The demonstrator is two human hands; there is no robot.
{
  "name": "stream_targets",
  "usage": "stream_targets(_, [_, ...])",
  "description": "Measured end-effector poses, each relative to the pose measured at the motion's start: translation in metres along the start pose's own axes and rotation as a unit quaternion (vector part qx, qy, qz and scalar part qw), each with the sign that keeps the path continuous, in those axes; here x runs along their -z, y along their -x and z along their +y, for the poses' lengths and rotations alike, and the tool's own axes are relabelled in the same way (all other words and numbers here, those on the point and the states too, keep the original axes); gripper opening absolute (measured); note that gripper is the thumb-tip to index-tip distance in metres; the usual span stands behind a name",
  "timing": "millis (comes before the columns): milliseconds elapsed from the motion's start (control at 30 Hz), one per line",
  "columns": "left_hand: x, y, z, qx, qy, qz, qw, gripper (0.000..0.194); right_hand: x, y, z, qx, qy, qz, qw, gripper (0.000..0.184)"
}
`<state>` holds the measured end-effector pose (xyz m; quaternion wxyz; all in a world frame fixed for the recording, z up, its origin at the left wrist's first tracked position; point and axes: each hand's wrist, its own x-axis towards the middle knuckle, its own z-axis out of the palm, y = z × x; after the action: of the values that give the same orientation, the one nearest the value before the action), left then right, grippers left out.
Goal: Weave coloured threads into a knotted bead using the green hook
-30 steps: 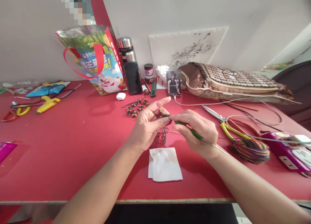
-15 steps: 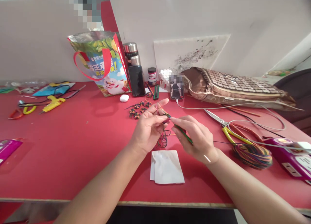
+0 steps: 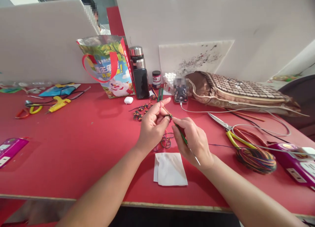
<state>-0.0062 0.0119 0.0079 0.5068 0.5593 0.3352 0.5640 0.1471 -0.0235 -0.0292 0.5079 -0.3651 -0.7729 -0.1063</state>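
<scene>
My left hand (image 3: 153,126) is closed, pinching a small multicoloured crochet piece (image 3: 169,116) above the red table. My right hand (image 3: 192,140) grips a green-handled crochet hook (image 3: 185,141) whose tip meets that piece between the fingertips. Loose coloured yarn (image 3: 165,142) hangs from the work onto the table beneath both hands. A thin strand runs right to a multicoloured yarn ball (image 3: 256,157).
A white folded paper (image 3: 170,169) lies near the front edge. Several finished crochet bits (image 3: 140,111) sit behind my hands. Yellow-handled scissors (image 3: 227,128), a purple power strip (image 3: 296,159), two phones (image 3: 180,92), a gift bag (image 3: 108,67), a brown handbag (image 3: 236,88) and a yellow glue gun (image 3: 57,104) surround the work.
My view has tilted up and drifted left, showing more of the white partition. My right hand has swung the hook's shaft more upright and drawn closer to my left hand.
</scene>
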Motion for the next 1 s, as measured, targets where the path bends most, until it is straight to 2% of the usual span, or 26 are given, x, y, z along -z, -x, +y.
stream_targets(133, [0.003,0.000,-0.002,-0.015,-0.035,-0.014,0.999,0.009,0.006,-0.001,-0.002,-0.014,-0.045,0.008,0.999,0.024])
stream_targets(267, [0.009,-0.003,-0.006,-0.039,-0.068,-0.014,0.997,0.012,0.015,-0.005,-0.002,-0.056,-0.100,0.002,0.993,0.017])
stream_targets(367, [0.013,-0.007,-0.009,-0.052,-0.096,-0.017,0.994,0.034,0.021,-0.008,-0.002,-0.096,-0.126,-0.007,0.987,0.014])
stream_targets(467, [0.015,-0.010,-0.012,-0.074,-0.126,-0.037,0.989,0.031,0.025,-0.010,-0.002,-0.135,-0.151,-0.011,0.979,0.014])
stream_targets(533, [0.016,-0.010,-0.012,-0.089,-0.139,-0.049,0.985,0.022,0.028,-0.010,-0.002,-0.183,-0.178,-0.009,0.967,0.013])
stream_targets(633, [0.017,-0.010,-0.011,-0.103,-0.137,-0.069,0.983,0.010,0.032,-0.012,0.001,-0.276,-0.231,-0.001,0.933,0.013])
stream_targets(800, [0.020,-0.011,-0.010,-0.087,-0.114,-0.101,0.985,0.010,0.036,-0.016,0.008,-0.368,-0.340,0.016,0.865,0.013])
stream_targets(867, [0.021,-0.011,-0.011,-0.094,-0.120,-0.101,0.983,0.012,0.036,-0.017,0.009,-0.378,-0.349,0.020,0.857,0.013])
stream_targets(1000, [0.021,-0.011,-0.014,-0.124,-0.137,-0.104,0.977,0.012,0.036,-0.018,0.008,-0.366,-0.316,0.023,0.875,0.013])
